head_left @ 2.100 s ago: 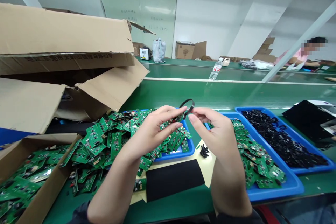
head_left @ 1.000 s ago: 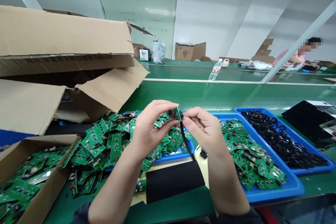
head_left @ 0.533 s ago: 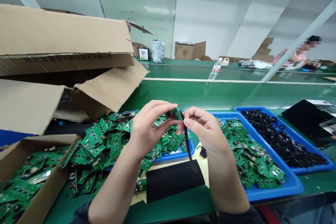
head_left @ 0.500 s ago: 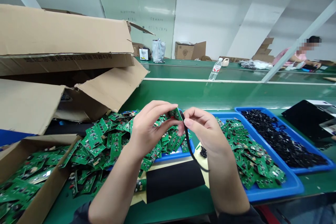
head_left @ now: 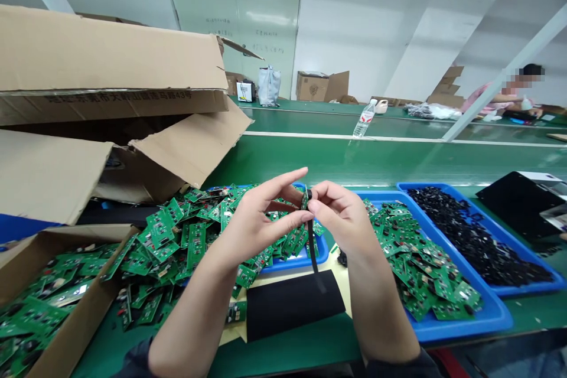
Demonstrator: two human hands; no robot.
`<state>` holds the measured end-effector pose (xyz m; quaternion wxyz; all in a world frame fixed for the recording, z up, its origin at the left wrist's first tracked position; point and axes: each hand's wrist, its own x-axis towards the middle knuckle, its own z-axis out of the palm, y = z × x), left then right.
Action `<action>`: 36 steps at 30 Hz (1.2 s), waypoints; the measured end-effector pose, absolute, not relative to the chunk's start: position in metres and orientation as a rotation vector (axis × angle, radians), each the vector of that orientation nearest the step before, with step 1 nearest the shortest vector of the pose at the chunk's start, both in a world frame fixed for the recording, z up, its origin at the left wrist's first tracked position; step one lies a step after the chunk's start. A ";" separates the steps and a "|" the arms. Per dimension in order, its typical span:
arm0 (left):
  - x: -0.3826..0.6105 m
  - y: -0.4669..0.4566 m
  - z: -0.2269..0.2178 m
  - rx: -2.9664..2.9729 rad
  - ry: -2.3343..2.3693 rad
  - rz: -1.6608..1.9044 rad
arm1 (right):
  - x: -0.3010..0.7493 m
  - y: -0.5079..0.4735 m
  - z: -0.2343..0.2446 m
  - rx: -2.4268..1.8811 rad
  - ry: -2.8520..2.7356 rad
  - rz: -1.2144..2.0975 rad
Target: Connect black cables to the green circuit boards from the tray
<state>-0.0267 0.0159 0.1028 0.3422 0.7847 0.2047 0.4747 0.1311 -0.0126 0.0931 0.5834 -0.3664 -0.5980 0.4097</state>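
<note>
My left hand (head_left: 257,221) pinches a small green circuit board (head_left: 304,197) between thumb and fingers, with the index finger stretched out. My right hand (head_left: 343,218) pinches the top of a thin black strip (head_left: 312,248) right at the board's edge. The strip hangs straight down toward a black mat (head_left: 292,304). Both hands hover over a heap of green circuit boards (head_left: 195,236) that spills out of a blue tray (head_left: 305,260).
A second blue tray (head_left: 487,316) holds more green boards; a third blue tray (head_left: 549,284) holds small black parts. An open cardboard box (head_left: 75,313) of boards sits at lower left, and large cardboard boxes (head_left: 106,71) stand behind. A water bottle (head_left: 364,118) stands on the far belt. A person (head_left: 505,97) works at far right.
The black strip, looped above the hands two seconds ago, now hangs straight down from the board. My left index finger has lifted and stretched out.
</note>
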 end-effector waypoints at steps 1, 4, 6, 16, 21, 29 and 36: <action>-0.027 0.015 0.104 2.065 0.531 1.214 | 0.130 -0.013 0.093 -0.867 -1.406 0.910; -0.027 0.013 0.108 2.180 0.568 1.146 | 0.128 -0.014 0.092 -0.895 -1.448 0.826; -0.026 0.011 0.109 2.251 0.617 1.144 | 0.127 -0.014 0.092 -0.932 -1.477 0.778; -0.011 0.006 0.103 2.348 0.749 1.408 | 0.132 -0.004 0.087 -1.065 -1.491 0.687; -0.015 0.007 0.105 1.922 0.809 1.443 | 0.155 0.003 0.088 -0.736 -1.481 1.019; -0.010 0.019 0.095 1.521 0.724 1.543 | 0.153 0.002 0.084 -0.679 -1.384 0.943; -0.011 0.027 0.091 1.741 0.789 1.486 | 0.129 -0.002 0.079 -0.973 -1.413 0.833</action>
